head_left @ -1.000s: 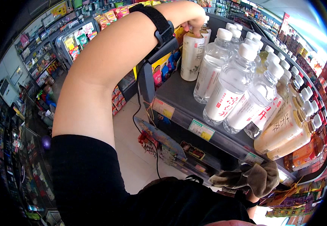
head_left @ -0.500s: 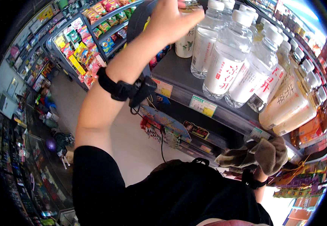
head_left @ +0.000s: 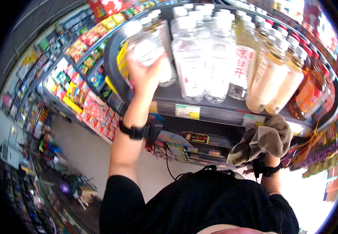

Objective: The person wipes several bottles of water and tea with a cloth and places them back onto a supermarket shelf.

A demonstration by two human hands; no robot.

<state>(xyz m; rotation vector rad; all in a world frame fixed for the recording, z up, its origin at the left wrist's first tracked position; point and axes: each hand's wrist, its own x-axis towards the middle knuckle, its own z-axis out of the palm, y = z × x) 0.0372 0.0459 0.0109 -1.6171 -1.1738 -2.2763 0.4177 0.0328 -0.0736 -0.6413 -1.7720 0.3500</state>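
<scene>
Along the front edge of the shelf, near its right corner, a brown cloth hides the right hand and its grip. At the left end, the left hand grips a tilted clear bottle; handling it seems the step, the next move likely needing clearance from the standing bottles.

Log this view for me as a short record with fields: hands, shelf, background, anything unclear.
Left hand: gripping a clear bottle, white-capped and tilted
Right hand: hidden by a brown cloth
Wrists: black straps on both
Shelf: dark shelf with other clear bottles and orange-labelled bottles
Background, left: snack packets
Unclear: whether the gripped bottle's base touches the shelf
</scene>
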